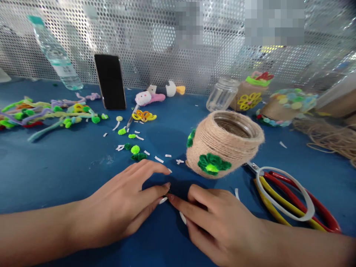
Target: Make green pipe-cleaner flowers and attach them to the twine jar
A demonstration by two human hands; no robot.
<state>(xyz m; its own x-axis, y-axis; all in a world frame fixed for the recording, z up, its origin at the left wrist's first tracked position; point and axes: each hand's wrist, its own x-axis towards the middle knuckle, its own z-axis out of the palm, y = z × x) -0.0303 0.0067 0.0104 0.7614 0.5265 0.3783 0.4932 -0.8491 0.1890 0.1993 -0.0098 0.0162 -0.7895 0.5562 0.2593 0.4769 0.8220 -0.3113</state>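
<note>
My left hand [130, 200] and my right hand [214, 218] meet low over the blue table, fingertips together. Between those tips shows a tiny dark bit, mostly covered, whose kind I cannot make out. The left thumb and fingers are pinched there, its index finger raised above; the right index finger presses in from the other side, with the other fingers curled. Just beyond the right hand, a glass jar wrapped in jute twine [222, 148] stands tilted in view. On its side is a dark green fuzzy flower [213, 164] with a bright green centre.
Paper scraps and green pom-poms [135, 149] lie beyond my hands. Scissors [258, 170] and red-and-yellow-handled pliers [294, 196] lie right. Behind are a phone [110, 81], water bottle [57, 55], pipe-cleaner pieces [52, 111], a glass jar [222, 94], decorated jars [247, 92] and loose twine [330, 139].
</note>
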